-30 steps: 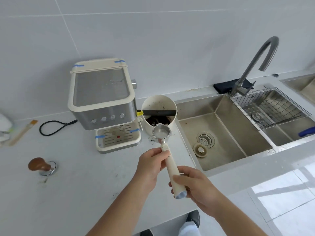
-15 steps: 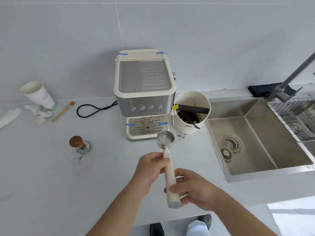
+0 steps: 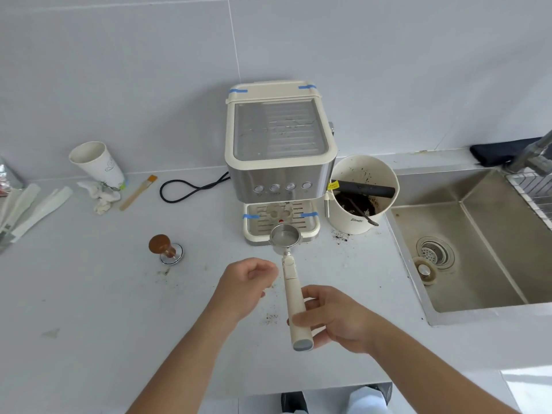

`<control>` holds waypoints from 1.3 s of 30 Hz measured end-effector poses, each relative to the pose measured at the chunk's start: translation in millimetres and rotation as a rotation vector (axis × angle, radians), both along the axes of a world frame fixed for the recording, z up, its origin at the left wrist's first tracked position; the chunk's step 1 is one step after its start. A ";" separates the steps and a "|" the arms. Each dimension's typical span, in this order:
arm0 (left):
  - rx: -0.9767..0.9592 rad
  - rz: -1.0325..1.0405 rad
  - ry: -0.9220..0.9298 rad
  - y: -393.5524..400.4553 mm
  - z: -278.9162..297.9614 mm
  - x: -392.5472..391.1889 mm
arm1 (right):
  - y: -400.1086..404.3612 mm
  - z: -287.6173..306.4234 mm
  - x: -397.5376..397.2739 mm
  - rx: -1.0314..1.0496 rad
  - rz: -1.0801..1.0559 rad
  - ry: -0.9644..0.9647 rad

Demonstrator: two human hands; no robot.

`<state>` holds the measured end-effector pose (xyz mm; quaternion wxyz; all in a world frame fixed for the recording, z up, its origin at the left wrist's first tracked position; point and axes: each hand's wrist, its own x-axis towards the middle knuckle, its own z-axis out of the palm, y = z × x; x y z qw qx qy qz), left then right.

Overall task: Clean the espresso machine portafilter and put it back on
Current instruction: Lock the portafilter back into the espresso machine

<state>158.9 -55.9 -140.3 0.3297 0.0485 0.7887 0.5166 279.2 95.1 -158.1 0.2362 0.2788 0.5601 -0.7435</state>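
The portafilter (image 3: 285, 236) has an empty, shiny metal basket and a long cream handle. It hangs level above the counter, its basket just in front of the drip tray (image 3: 254, 231) of the cream and steel espresso machine (image 3: 280, 162). My right hand (image 3: 331, 318) grips the lower part of the handle. My left hand (image 3: 248, 282) sits just left of the handle's neck with fingers curled, and nothing shows in it.
A cream knock box (image 3: 363, 192) with grounds and a spoon stands right of the machine, beside the steel sink (image 3: 478, 249). Left of the machine are a tamper (image 3: 162, 248), brush (image 3: 139, 192), paper cup (image 3: 97, 164), crumpled cloth (image 3: 103, 195) and black cable (image 3: 191, 186). Grounds (image 3: 339, 236) speckle the counter.
The portafilter has moved left from over the knock box to the front of the drip tray. My left hand has come off the handle's neck; my right hand keeps its grip.
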 end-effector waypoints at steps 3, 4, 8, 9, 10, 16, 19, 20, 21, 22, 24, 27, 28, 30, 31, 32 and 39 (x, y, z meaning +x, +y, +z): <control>-0.049 -0.028 0.273 -7.6 25.0 -16.2 | 3.9 -4.6 -12.7 0.002 -0.023 -0.008; -0.044 -0.035 0.362 -7.4 35.7 -20.2 | 6.3 -4.4 -15.2 0.005 -0.031 -0.006; 0.000 -0.070 0.633 -3.1 78.9 -45.3 | 9.3 -5.2 -31.9 -0.007 -0.053 -0.002; 0.032 -0.094 0.676 -0.5 88.8 -51.6 | 10.1 -5.1 -36.7 -0.014 -0.057 0.003; 0.064 -0.125 0.720 2.9 96.7 -58.3 | 11.4 -4.8 -42.1 -0.020 -0.064 0.011; 0.048 -0.295 1.009 33.9 128.4 -90.9 | 18.8 0.3 -70.3 -0.072 -0.138 0.066; -0.040 -0.408 1.092 54.3 134.3 -110.5 | 22.4 4.0 -81.1 -0.095 -0.177 0.083; -0.076 -0.451 1.093 60.9 134.0 -116.0 | 24.0 4.9 -83.5 -0.096 -0.186 0.087; -0.106 -0.492 1.081 66.7 133.2 -120.2 | 25.7 5.2 -85.6 -0.093 -0.187 0.090; -0.123 -0.525 1.064 72.1 132.1 -123.0 | 27.4 5.7 -87.2 -0.089 -0.184 0.094; -0.147 -0.570 1.044 82.3 129.3 -127.8 | 29.7 5.4 -90.2 -0.087 -0.176 0.102; -0.212 -0.646 1.073 92.9 123.0 -138.6 | 30.4 2.6 -95.4 -0.093 -0.161 0.112; -0.229 -0.663 1.071 95.4 121.3 -143.4 | 30.2 1.8 -97.4 -0.093 -0.155 0.116; -0.256 -0.675 1.034 99.4 118.6 -150.7 | 30.1 0.3 -101.1 -0.094 -0.136 0.129; -0.273 -0.684 1.021 101.4 117.7 -152.8 | 30.2 -0.6 -102.7 -0.097 -0.128 0.134; -0.288 -0.691 1.019 103.1 115.3 -154.2 | 30.2 -2.5 -103.7 -0.102 -0.123 0.134; -0.280 -0.536 1.055 105.3 107.4 -151.7 | 22.6 -12.2 -115.2 -0.118 -0.134 0.159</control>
